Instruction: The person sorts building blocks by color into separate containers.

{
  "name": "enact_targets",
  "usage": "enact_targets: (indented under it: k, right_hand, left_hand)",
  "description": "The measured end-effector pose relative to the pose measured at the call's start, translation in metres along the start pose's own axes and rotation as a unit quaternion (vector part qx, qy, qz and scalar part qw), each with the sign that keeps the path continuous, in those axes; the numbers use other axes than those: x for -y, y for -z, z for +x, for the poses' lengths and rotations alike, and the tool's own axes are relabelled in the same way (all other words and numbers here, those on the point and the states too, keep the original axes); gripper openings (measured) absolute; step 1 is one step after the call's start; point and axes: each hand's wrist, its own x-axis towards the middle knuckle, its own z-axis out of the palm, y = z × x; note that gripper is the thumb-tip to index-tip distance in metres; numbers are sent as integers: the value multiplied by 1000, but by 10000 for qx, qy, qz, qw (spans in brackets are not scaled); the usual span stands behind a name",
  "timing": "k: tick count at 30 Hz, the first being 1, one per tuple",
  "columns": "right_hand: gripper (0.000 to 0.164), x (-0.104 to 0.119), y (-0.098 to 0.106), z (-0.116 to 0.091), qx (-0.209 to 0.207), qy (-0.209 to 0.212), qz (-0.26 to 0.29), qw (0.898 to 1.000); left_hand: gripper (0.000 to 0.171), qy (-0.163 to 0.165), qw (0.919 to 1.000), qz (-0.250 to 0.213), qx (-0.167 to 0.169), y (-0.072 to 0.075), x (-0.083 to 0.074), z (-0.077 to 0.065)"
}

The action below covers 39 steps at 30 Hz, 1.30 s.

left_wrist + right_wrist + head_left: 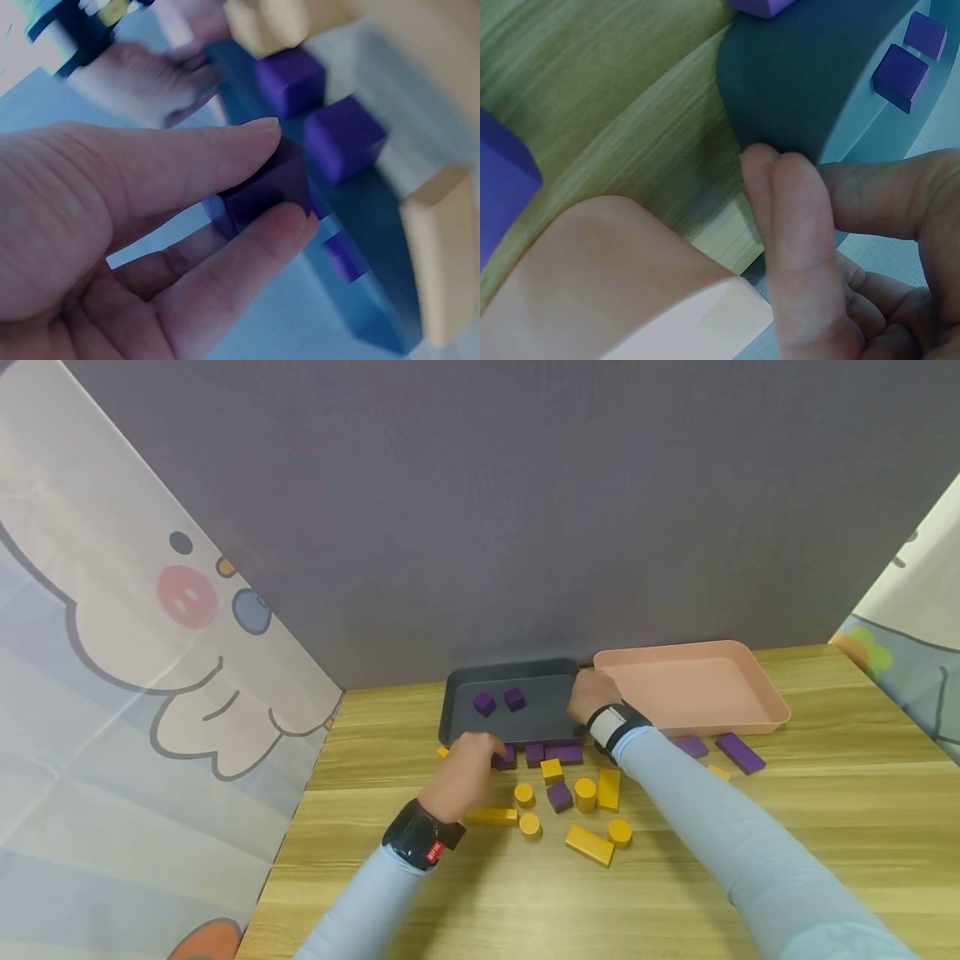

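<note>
My left hand pinches a purple block between thumb and fingers, close to the front wall of the dark grey tray. My right hand grips that tray's right-hand wall, fingers outside and thumb over the rim, as the right wrist view shows. Inside the tray lie two small purple cubes. Along its front edge sit more purple blocks, among them a long purple block and a purple cube.
A pink tray stands just right of the dark one. Yellow pieces lie scattered in front: a cylinder, a flat block, a bar and several others. A purple bar lies before the pink tray. A grey panel rises behind.
</note>
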Motion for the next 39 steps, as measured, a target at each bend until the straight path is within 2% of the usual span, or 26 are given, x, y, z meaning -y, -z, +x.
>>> enact_targets:
  k: [5, 11, 16, 20, 23, 26, 39]
  right_hand:
    - [7, -2, -1, -1, 12, 44, -24, 10000]
    - [8, 1, -2, -4, 25, -5, -55, 10000]
    - [7, 1, -3, -3, 51, -13, -80, 10000]
    - [7, 1, -3, -1, -17, 23, -82, 10000]
    - [8, 2, -3, 0, -61, 29, -78, 9999]
    - [9, 2, -2, 0, -57, 16, -36, 10000]
    - [6, -1, -1, 0, 14, -87, 169, 9998]
  left_hand:
    - [26, 154, 9995, -13, -280, 18, -3, 11]
    - [24, 162, 9981, -191, -567, 24, -3, 28]
    - [26, 128, 9960, -239, -851, 17, 3, 43]
    - [26, 121, 9928, -204, -1173, 7, 13, 55]
    - [25, 141, 9913, -236, -1288, 0, 21, 61]
    - [23, 207, 9918, -241, -1241, -6, 29, 66]
    - [31, 664, 9964, -108, -506, -25, 47, 84]
